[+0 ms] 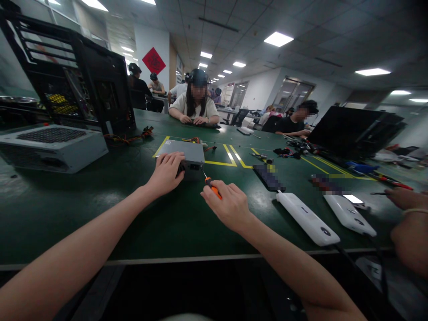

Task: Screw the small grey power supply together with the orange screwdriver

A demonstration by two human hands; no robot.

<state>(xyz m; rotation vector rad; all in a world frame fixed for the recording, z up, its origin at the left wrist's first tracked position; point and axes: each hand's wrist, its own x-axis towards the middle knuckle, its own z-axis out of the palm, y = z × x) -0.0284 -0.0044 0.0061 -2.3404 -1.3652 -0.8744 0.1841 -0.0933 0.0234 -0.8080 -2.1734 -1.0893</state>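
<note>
A grey metal computer power supply (187, 150) lies on the green table in front of me, its cables bunched behind it. My left hand (168, 173) rests over its near left side, fingers bent across the top edge and wrapped onto the casing. An orange and black screwdriver (213, 187) is gripped by its handle in my right hand (230, 203). Its thin shaft points up and left, with the tip at the lower right corner of the power supply's near face. Whether the tip sits in a screw I cannot tell.
A larger power supply (56, 149) and an open black computer case (76, 76) stand at left. White power banks (306, 218), phones and tools lie at right. Another person's hand (403, 198) reaches in there. Someone sits across the green table (160, 232).
</note>
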